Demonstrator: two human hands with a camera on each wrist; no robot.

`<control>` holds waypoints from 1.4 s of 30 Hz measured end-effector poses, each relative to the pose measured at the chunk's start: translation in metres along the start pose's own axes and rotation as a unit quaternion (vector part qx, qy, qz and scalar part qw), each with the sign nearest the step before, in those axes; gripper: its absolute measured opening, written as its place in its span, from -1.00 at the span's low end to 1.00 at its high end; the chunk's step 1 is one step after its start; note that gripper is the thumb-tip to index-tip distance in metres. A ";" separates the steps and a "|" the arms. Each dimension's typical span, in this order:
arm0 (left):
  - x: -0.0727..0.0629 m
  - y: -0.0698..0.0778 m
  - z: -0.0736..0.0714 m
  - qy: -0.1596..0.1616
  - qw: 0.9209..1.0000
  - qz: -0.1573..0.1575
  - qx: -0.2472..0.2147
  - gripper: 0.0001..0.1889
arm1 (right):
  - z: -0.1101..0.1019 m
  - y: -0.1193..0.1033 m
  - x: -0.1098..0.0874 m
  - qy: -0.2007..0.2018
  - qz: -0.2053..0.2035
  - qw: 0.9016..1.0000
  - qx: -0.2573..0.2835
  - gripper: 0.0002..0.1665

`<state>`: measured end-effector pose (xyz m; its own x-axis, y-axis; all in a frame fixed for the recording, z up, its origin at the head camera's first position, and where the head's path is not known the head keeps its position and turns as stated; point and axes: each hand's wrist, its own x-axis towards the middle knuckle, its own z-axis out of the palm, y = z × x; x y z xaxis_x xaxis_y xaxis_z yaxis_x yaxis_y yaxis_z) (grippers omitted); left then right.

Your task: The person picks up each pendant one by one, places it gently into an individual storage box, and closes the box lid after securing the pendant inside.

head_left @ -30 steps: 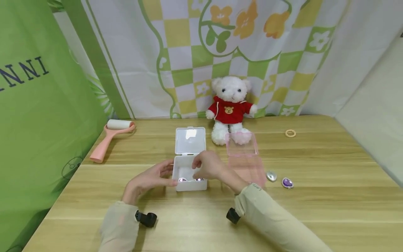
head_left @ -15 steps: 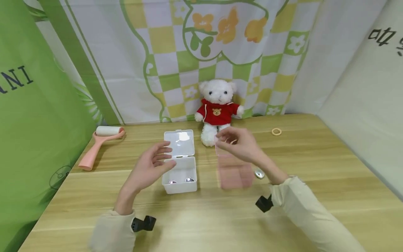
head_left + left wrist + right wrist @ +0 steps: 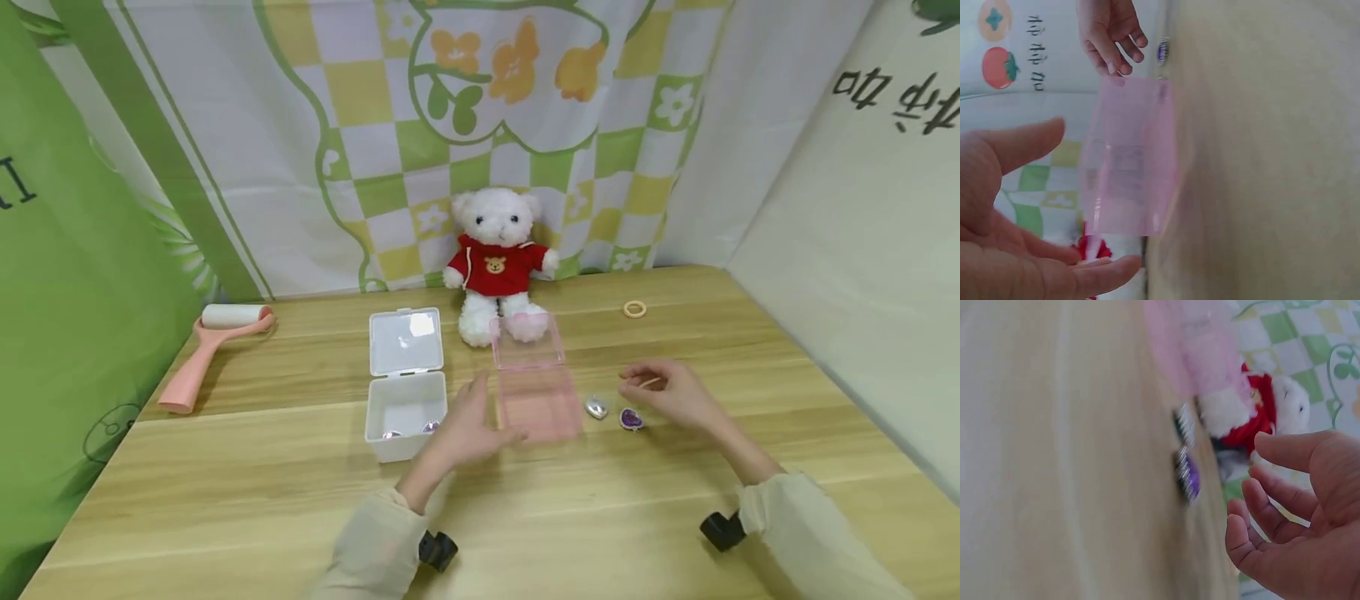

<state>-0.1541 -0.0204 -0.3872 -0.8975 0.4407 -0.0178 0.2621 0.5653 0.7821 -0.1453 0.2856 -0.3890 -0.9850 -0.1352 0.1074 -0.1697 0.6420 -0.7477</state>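
My left hand [image 3: 467,427] hovers between the white box and the pink box, thumb and fingers spread with nothing between them. The clear pink plastic box [image 3: 538,408] stands with its lid up; in the left wrist view it lies just past my fingers. Left of it the white plastic box [image 3: 397,450], lid also raised, has two shiny gems [image 3: 392,434] inside. My right hand [image 3: 678,398], loosely bent and holding nothing, is over the table beside a purple heart-shaped gem [image 3: 631,419]. A clear silvery gem [image 3: 596,407] lies between that gem and the pink box.
A white teddy bear [image 3: 495,267] in a red hoodie sits behind the boxes against the patterned curtain. On the left lies a pink-handled lint roller [image 3: 198,367]. A small yellowish ring [image 3: 634,309] is at the back right of the wooden table [image 3: 570,517].
My right hand has come out of the white box and moved right to the purple gem. My left hand has let go of the white box and moved right toward the pink one.
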 end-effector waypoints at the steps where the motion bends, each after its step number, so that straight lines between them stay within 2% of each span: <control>1: 0.001 -0.001 0.004 0.007 1.000 -0.016 -0.007 0.03 | -0.001 0.007 -0.003 -0.006 0.009 1.000 0.004 -0.62; 4: 0.005 -0.004 0.014 0.026 0.998 -0.050 -0.034 0.03 | -0.003 0.024 -0.009 -0.033 0.025 0.999 0.015 -0.56; 6: 0.007 -0.005 0.019 0.033 0.996 -0.060 -0.052 0.02 | -0.003 0.031 -0.012 -0.050 0.041 0.998 0.023 -0.52; 11: 0.010 -0.009 0.020 0.037 0.994 -0.038 -0.090 -0.06 | -0.003 0.034 -0.011 -0.070 0.063 0.995 0.043 -0.44; 15: 0.010 -0.009 0.016 0.021 0.993 -0.024 -0.112 -0.09 | -0.005 0.032 -0.008 -0.080 0.076 0.992 0.056 -0.43; 21: 0.008 -0.012 0.014 -0.011 0.991 -0.047 -0.122 -0.04 | -0.004 0.028 -0.009 -0.092 0.072 0.992 0.050 -0.44; 28: 0.008 -0.014 0.015 -0.031 0.988 -0.065 -0.134 -0.06 | -0.001 0.029 -0.011 -0.100 0.057 0.992 0.043 -0.39; 37: 0.008 -0.013 0.012 -0.028 0.989 -0.057 -0.133 -0.09 | 0.000 0.034 -0.009 -0.094 0.030 0.995 0.025 -0.42; 42: 0.007 -0.013 0.014 -0.028 0.990 -0.051 -0.129 -0.10 | 0.002 0.034 -0.010 -0.088 0.032 0.996 0.005 -0.48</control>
<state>-0.1593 -0.0150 -0.4060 -0.8915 0.4328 -0.1341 0.0652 0.4154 0.9073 -0.1414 0.3078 -0.4167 -0.9728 -0.2248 -0.0553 -0.1063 0.6462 -0.7558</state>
